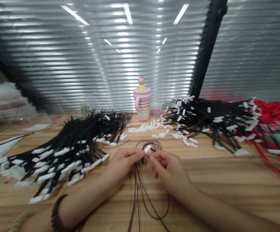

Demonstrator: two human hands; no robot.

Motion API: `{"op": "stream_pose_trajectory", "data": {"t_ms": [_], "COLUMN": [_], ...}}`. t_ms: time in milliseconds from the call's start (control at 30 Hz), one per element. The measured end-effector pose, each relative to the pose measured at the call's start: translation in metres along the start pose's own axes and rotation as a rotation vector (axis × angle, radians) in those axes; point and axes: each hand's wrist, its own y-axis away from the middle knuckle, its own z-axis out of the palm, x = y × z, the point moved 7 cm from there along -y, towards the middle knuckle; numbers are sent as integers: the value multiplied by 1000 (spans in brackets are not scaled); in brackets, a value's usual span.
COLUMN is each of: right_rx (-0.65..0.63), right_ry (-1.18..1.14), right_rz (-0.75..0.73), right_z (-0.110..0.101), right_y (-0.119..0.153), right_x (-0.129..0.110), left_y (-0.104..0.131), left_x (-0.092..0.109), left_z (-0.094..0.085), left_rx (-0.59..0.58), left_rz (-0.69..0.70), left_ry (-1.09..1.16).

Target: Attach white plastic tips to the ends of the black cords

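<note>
Head view: both hands meet over the near-middle of the table (217,190), low down, nearly touching.
Left hand (126,161): thumb and fingers pinch a white tag (148,149), which points far and right.
Right hand (167,166): thumb and index pressed together, pinching black cord (135,174) just right of the tag; exact strand too small to tell.
Black cord: long strands drop from the hands toward the near edge, one looping right; tangled coils sit just far of the fingertips.
Step in hand: looks like fine fingertip work on cord beside the tag.
Next move: seems to call for a steady left pinch and small right-finger control, strands kept from snagging.
Left bundle (82,129): black cords, white tags at near-left ends.
Right bundle (209,111): similar, red material (277,112) beside it.
Far middle: loose white pieces (144,127), pink cup (143,108) behind.
</note>
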Motion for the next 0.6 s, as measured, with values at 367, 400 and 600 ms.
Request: {"op": "stream_pose_trajectory", "data": {"t_ms": [367, 400, 600], "right_rx": [4, 5, 6], "right_ry": [-18, -18, -32], "right_rz": [18, 18, 25], "right_z": [1, 1, 1], "right_y": [0, 0, -1], "right_x": [3, 3, 3], "left_y": [0, 0, 0], "left_x": [-1, -1, -2], "left_z": [2, 1, 2], "left_rx": [-12, -9, -8], "left_rz": [23, 23, 7], "left_ry": [8, 8, 18]}}
